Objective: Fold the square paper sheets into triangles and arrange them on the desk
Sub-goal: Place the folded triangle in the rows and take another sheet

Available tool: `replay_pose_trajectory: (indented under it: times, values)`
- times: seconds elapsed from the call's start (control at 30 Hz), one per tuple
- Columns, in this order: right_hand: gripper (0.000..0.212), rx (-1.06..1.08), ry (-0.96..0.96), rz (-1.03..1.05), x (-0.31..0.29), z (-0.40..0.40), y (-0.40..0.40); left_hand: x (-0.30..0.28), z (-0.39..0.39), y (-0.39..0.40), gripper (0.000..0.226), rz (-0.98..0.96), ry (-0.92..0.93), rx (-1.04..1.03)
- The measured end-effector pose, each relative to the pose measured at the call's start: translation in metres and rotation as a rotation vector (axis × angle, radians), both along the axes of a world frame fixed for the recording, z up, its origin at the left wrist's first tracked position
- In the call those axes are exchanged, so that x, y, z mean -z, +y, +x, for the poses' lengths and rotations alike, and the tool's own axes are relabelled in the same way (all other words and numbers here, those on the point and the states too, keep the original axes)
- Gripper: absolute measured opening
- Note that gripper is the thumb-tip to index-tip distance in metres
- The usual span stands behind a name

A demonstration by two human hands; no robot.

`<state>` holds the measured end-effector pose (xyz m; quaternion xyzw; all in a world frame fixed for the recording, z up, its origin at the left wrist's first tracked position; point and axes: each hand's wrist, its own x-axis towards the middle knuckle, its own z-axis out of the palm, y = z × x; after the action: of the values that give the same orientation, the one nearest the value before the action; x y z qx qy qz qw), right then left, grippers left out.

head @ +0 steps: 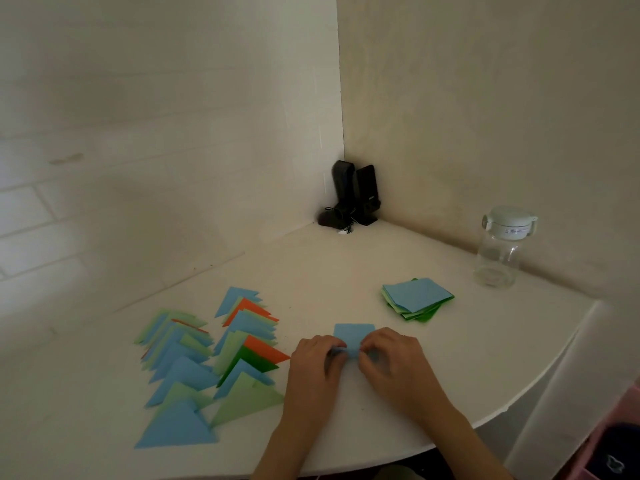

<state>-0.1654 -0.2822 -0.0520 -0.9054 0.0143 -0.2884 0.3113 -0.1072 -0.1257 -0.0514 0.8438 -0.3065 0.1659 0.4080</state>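
Note:
A blue paper sheet lies on the white desk just in front of me. My left hand and my right hand both pinch its near edge, fingertips close together, and the near part of the sheet is hidden under them. To the left, two overlapping rows of folded triangles in blue, light green, dark green and orange lie on the desk. A stack of unfolded square sheets, blue on top and green below, sits to the right behind my hands.
A clear glass jar with a pale lid stands at the right by the wall. Two black speakers sit in the far corner. The desk's curved front edge runs close on the right.

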Motion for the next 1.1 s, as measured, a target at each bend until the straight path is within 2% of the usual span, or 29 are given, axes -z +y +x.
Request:
replay_pose_trajectory:
  times: [0.17, 0.23, 0.33, 0.47, 0.73, 0.97, 1.1]
  values:
    - [0.026, 0.07, 0.008, -0.057, 0.004, 0.003, 0.0, -0.002, -0.004, 0.001, 0.021, -0.026, 0.123, -0.03]
    - [0.022, 0.109, 0.01, -0.042, 0.002, 0.004, -0.001, -0.004, -0.003, -0.002, 0.025, -0.012, 0.135, -0.045]
    - [0.019, 0.155, 0.038, -0.048, 0.002, 0.004, 0.0, -0.006, 0.0, -0.009, 0.024, -0.001, 0.129, -0.089]
    - [0.024, 0.176, 0.09, -0.026, -0.003, 0.005, -0.001, -0.005, -0.001, -0.016, 0.034, 0.087, 0.044, -0.157]
    - [0.023, 0.13, 0.134, 0.039, -0.005, 0.006, -0.002, -0.004, 0.0, -0.015, 0.026, 0.09, 0.072, -0.152]
    - [0.04, 0.082, 0.178, 0.076, -0.007, 0.003, -0.004, 0.0, 0.002, -0.011, 0.026, 0.065, -0.029, -0.133]
    - [0.038, 0.108, 0.153, 0.12, -0.01, -0.002, -0.002, -0.003, -0.005, -0.012, 0.022, 0.109, -0.176, -0.083]
